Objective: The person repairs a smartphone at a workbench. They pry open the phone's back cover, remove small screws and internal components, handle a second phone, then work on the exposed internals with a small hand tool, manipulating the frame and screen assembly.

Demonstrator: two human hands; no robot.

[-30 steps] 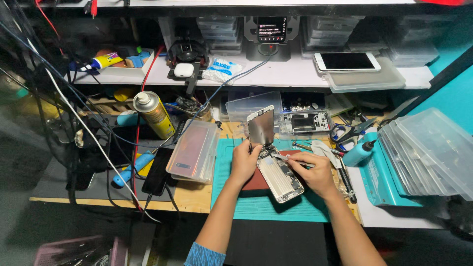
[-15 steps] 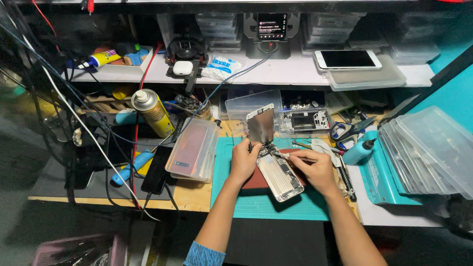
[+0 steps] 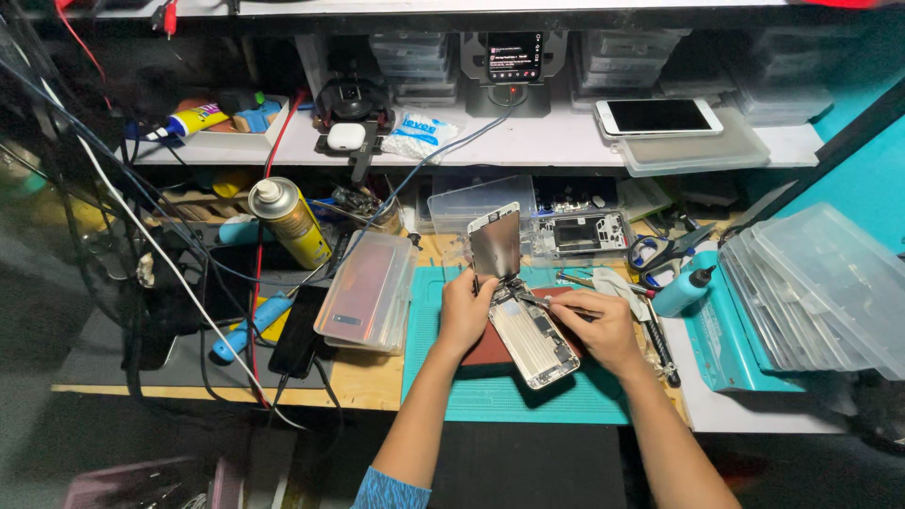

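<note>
An opened phone body [image 3: 534,337] lies on a dark red pad [image 3: 488,351] atop the teal work mat [image 3: 509,396]. Its screen panel [image 3: 496,242] stands hinged upright at the phone's far end. My left hand [image 3: 466,311] rests on the phone's left edge and steadies the raised screen at its base. My right hand [image 3: 597,327] grips thin metal tweezers [image 3: 537,302] whose tips reach into the upper part of the phone's inside.
A clear plastic box [image 3: 369,291] with a phone inside sits left of the mat, beside a yellow spray can [image 3: 288,222]. Scissors [image 3: 667,253] and a small blue bottle [image 3: 683,291] lie right. Clear tray lids [image 3: 820,287] stack far right. Cables [image 3: 189,273] crowd the left.
Both hands stay on the phone. The right hand with the tweezers has shifted very slightly; nothing else moved.
</note>
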